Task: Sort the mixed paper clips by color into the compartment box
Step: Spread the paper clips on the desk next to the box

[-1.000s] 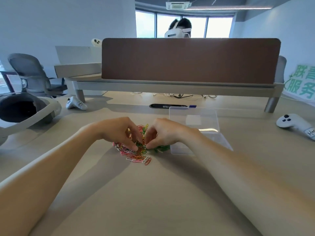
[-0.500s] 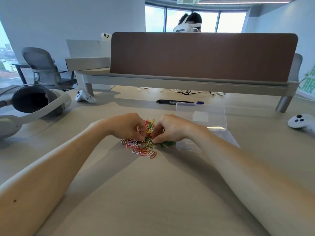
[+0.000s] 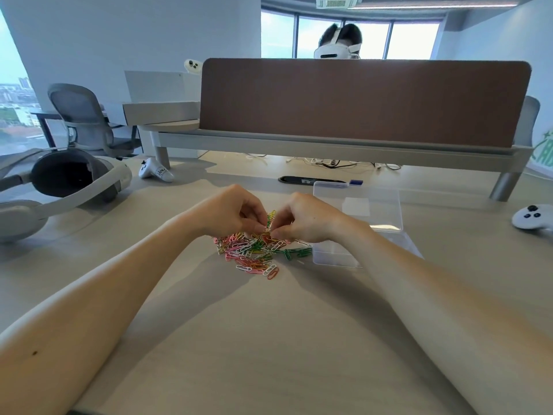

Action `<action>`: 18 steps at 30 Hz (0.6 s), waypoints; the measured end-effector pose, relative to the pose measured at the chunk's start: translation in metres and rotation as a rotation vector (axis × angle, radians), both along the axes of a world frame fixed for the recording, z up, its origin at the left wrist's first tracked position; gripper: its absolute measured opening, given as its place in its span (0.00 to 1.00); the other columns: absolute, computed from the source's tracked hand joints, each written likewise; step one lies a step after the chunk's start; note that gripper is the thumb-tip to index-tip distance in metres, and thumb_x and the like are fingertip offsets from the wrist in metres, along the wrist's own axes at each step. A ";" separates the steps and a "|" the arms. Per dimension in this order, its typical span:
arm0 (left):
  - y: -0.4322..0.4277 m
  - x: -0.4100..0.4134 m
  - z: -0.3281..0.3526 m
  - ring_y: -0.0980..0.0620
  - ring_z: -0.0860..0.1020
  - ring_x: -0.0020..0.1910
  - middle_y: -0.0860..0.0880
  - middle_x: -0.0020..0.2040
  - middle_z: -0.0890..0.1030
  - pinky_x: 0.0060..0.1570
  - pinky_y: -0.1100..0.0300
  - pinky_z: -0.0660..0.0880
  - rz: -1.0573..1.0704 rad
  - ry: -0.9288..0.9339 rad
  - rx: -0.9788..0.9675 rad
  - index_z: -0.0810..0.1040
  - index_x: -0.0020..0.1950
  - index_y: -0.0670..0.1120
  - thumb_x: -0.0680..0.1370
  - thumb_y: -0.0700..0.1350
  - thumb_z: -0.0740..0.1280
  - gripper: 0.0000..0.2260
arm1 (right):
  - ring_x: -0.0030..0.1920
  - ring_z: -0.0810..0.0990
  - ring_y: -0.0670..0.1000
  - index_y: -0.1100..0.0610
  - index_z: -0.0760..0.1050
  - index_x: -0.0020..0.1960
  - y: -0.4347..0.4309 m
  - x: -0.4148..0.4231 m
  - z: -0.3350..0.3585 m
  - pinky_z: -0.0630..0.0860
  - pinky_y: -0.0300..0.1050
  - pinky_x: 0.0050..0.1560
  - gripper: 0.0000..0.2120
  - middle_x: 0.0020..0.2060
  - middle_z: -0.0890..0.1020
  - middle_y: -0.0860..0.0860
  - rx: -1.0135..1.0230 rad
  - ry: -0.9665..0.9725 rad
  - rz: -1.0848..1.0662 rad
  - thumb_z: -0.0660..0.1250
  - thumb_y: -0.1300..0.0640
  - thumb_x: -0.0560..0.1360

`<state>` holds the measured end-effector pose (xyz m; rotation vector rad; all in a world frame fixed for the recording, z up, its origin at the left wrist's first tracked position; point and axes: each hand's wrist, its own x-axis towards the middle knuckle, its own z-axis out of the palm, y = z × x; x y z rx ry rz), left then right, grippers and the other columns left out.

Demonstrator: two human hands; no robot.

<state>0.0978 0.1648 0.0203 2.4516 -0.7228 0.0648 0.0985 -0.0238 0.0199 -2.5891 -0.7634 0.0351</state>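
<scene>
Near the middle of the table (image 3: 269,339), a loose heap of mixed paper clips (image 3: 254,253) in pink, white, green, yellow and orange lies just left of the clear compartment box (image 3: 335,256), whose lid (image 3: 359,205) stands raised toward the far edge. Both hands meet over the far side of the heap: the left hand (image 3: 232,212) and right hand (image 3: 308,218) are each pinched, fingertips nearly touching, apparently on one or two clips caught together; which colour is too small to tell. A small cluster of green clips (image 3: 296,252) sits at the heap's right edge, against the box. Sorting appears barely begun, since no clips can be seen in the box. The next move likely calls for teasing one clip free and carrying it right to a compartment. Clips in the heap point every way; the heap spreads from far-left to near-right. A headset (image 3: 65,181) rests near the table's left edge.
</scene>
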 end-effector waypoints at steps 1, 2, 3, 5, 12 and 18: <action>0.000 0.000 0.001 0.55 0.82 0.35 0.50 0.37 0.84 0.42 0.63 0.80 0.010 -0.008 0.010 0.83 0.46 0.44 0.72 0.38 0.73 0.04 | 0.38 0.81 0.46 0.55 0.84 0.50 0.000 0.000 0.000 0.75 0.38 0.40 0.06 0.40 0.85 0.50 -0.016 0.004 -0.007 0.71 0.56 0.75; 0.001 0.000 0.001 0.55 0.82 0.35 0.50 0.38 0.84 0.43 0.63 0.80 0.018 -0.017 0.020 0.83 0.46 0.45 0.72 0.38 0.73 0.04 | 0.38 0.81 0.46 0.55 0.84 0.50 -0.001 0.001 -0.001 0.75 0.38 0.40 0.06 0.40 0.85 0.50 -0.035 0.009 -0.016 0.72 0.56 0.75; 0.002 0.000 0.001 0.55 0.82 0.36 0.51 0.38 0.84 0.43 0.63 0.80 0.021 -0.018 0.023 0.83 0.46 0.45 0.72 0.38 0.73 0.04 | 0.37 0.81 0.45 0.55 0.84 0.49 -0.001 0.001 -0.002 0.75 0.38 0.39 0.06 0.40 0.85 0.50 -0.055 0.008 -0.029 0.72 0.55 0.74; 0.004 0.000 0.000 0.55 0.82 0.37 0.51 0.40 0.84 0.44 0.65 0.80 0.016 0.008 0.024 0.84 0.47 0.45 0.72 0.39 0.74 0.05 | 0.39 0.80 0.45 0.54 0.84 0.47 -0.003 0.002 -0.003 0.74 0.38 0.39 0.04 0.39 0.83 0.48 -0.080 -0.010 -0.063 0.74 0.55 0.72; 0.009 0.000 -0.006 0.62 0.80 0.36 0.55 0.40 0.84 0.40 0.71 0.75 0.033 0.029 0.130 0.84 0.47 0.49 0.73 0.41 0.73 0.05 | 0.38 0.75 0.40 0.52 0.85 0.49 0.008 -0.007 -0.003 0.68 0.32 0.36 0.06 0.35 0.77 0.39 -0.098 -0.041 0.097 0.74 0.54 0.73; 0.013 -0.001 -0.009 0.64 0.78 0.36 0.58 0.40 0.82 0.39 0.73 0.72 0.041 0.019 0.170 0.84 0.48 0.50 0.74 0.42 0.72 0.05 | 0.40 0.73 0.43 0.52 0.84 0.49 0.013 -0.007 -0.012 0.67 0.36 0.37 0.05 0.37 0.76 0.41 -0.172 -0.042 0.110 0.72 0.54 0.74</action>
